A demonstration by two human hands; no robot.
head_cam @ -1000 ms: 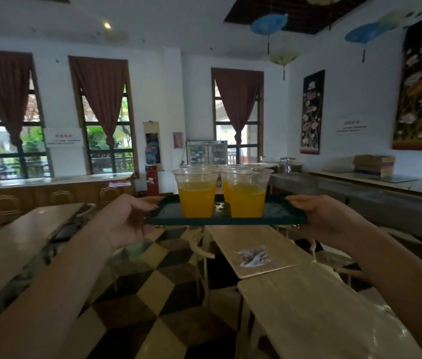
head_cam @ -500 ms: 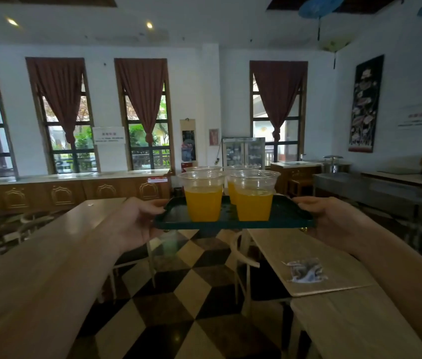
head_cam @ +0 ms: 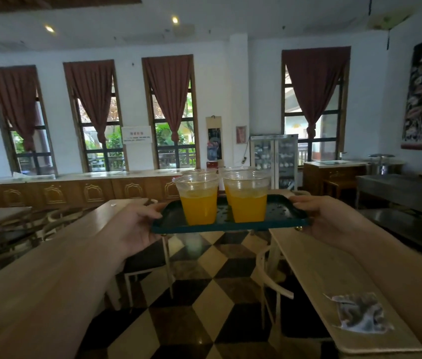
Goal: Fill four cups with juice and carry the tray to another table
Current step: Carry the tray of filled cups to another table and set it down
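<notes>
A dark green tray (head_cam: 285,213) is held level in the air in front of me, above a checkered floor. My left hand (head_cam: 137,226) grips its left edge and my right hand (head_cam: 331,221) grips its right edge. On the tray stand clear plastic cups of orange juice: one front left (head_cam: 199,199), one front right (head_cam: 246,196). The rims of two more cups show behind them, mostly hidden.
A long wooden table (head_cam: 80,229) runs along my left and another wooden table (head_cam: 334,281) with a crumpled wrapper (head_cam: 360,314) lies on my right. White chairs (head_cam: 272,278) stand in the aisle between them. A wooden counter (head_cam: 75,190) and glass cabinet (head_cam: 273,159) line the far wall.
The view has swung to the left across the room and moved forward along the aisle. The tray stays level in both hands with the cups upright.
</notes>
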